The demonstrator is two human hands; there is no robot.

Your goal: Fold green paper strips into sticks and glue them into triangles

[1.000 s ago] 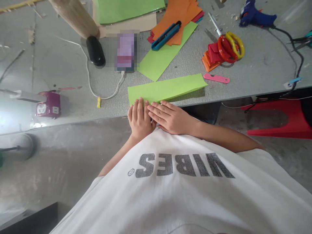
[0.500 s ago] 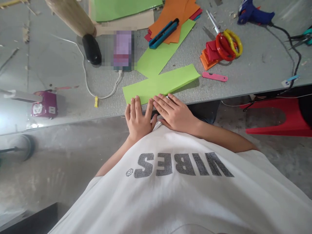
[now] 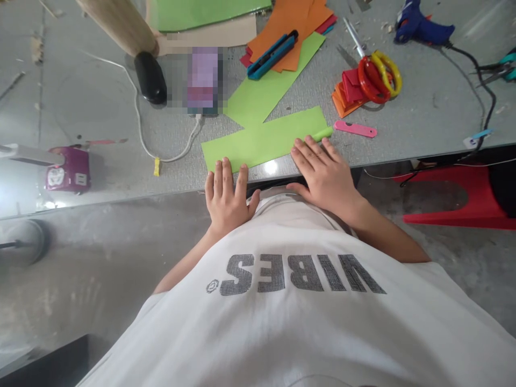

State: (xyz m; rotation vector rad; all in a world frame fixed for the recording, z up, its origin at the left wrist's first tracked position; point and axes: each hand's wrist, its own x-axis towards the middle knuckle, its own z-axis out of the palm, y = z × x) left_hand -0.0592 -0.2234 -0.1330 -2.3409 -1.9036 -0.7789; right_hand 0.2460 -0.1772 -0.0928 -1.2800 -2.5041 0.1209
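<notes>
A long light-green paper strip (image 3: 258,138) lies along the table's near edge, its lower right edge folded or curled over. My left hand (image 3: 228,196) rests with its fingertips on the strip's near left corner, fingers stretched and apart. Toward the strip's right end, my right hand (image 3: 324,172) presses flat fingertips on the turned-over edge, with its thumb off to the side. Past the strip's right end lies a pink folding knife or cutter (image 3: 355,129). Another green strip (image 3: 274,86) lies just behind, touching or overlapping it.
A blue box cutter (image 3: 272,55) lies on orange papers (image 3: 306,13). Red and yellow-handled scissors (image 3: 379,78) sit on small folded papers. Further right is a blue glue gun (image 3: 423,27). A phone (image 3: 203,80) with a white cable (image 3: 139,115) and a mallet-like wooden tool (image 3: 121,24) are left.
My right hand has slid right along the strip, away from my left hand, and the strip's right edge now lies flatter. The left hand stays at the left corner.
</notes>
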